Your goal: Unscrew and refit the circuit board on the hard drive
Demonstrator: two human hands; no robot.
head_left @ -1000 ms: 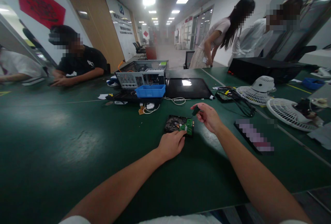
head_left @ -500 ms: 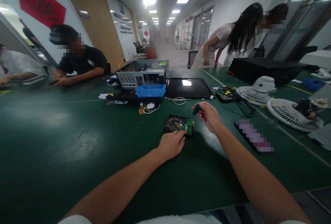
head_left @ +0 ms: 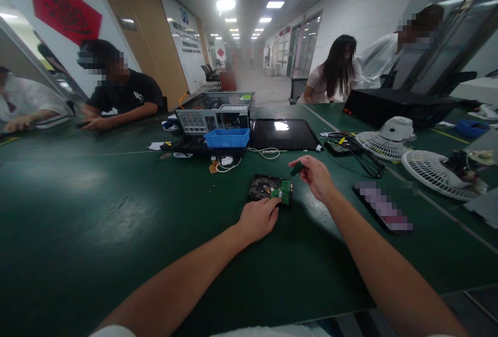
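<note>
A hard drive (head_left: 260,186) lies on the green table with its green circuit board (head_left: 285,189) facing up. My left hand (head_left: 260,219) grips the drive's near edge, its fingers resting by the board. Just right of the drive, my right hand (head_left: 314,176) is closed on a screwdriver (head_left: 298,169) with a dark green handle. The screwdriver leans, and its thin shaft points down to the far right part of the board. Whether the tip sits in a screw is too small to tell.
Ahead stand an open computer case (head_left: 213,111), a blue tray (head_left: 227,138) and a flat black panel (head_left: 286,134). To the right lie a phone (head_left: 381,207), black cables (head_left: 365,158) and white fan parts (head_left: 392,139). Several people are around the table.
My right index finger has stretched out and the screwdriver handle leans over more. My left hand and the drive stay put. At the back right, one person has bent lower and another shows more.
</note>
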